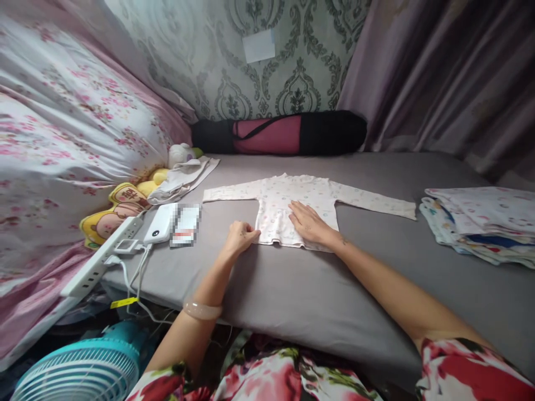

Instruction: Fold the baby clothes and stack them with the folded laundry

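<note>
A small white long-sleeved shirt (271, 209) with a pale print lies spread flat on the grey bed sheet (288, 284), both sleeves stretched out sideways and its hem towards me. My left hand (241, 236) pinches the shirt's lower left corner between thumb and fingers. On the lower right part of the shirt's body, my right hand (308, 223) rests flat with its fingers stretched out, pressing on the cloth without gripping it.
Folded clothes (480, 223) are stacked at the right. Along the left edge lie a power strip (104, 256) with cables, a white power bank (161, 223), plush toys (121, 209) and a crumpled pale cloth (179, 181). A long black-and-pink bag (267, 135) lies at the back; a blue fan (83, 367) stands below left.
</note>
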Demonstrator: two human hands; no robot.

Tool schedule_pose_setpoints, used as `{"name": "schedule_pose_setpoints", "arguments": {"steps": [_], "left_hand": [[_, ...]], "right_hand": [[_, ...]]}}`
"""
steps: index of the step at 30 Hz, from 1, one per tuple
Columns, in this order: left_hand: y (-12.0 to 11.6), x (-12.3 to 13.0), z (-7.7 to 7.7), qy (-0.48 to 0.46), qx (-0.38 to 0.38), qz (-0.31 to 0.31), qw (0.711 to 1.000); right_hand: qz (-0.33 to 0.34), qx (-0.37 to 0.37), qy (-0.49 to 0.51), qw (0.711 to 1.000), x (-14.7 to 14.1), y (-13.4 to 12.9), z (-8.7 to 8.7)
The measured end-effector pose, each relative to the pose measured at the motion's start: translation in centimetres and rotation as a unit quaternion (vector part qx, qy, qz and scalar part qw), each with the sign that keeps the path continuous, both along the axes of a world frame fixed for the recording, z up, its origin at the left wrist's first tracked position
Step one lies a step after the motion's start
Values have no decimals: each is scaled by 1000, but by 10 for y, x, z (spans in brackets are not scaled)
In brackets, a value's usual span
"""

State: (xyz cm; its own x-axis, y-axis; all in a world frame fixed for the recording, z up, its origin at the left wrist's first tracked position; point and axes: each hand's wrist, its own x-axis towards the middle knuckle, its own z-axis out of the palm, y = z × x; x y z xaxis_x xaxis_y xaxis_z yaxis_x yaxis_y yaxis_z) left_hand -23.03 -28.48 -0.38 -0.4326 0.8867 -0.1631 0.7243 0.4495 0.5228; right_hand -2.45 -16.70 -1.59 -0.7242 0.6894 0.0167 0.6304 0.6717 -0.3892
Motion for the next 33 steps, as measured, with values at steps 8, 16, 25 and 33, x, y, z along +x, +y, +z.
{"name": "schedule_pose_setpoints", "arguments": {"steps": [8, 16, 25, 33], "left_hand": [[-10, -13, -4, -23, 68, 0, 997], [-14, -12, -3, 43, 66, -66, 995], [-1, -25, 13, -30, -18, -92, 995], [71, -36, 9, -3, 24, 27, 999]], "right_hand": [[-10, 47, -57, 997, 0, 2, -18], [109, 58, -60, 991, 10, -8, -9], [264, -50, -26, 963, 32, -59, 10], [286, -254, 43, 923, 39, -64, 42]]}}
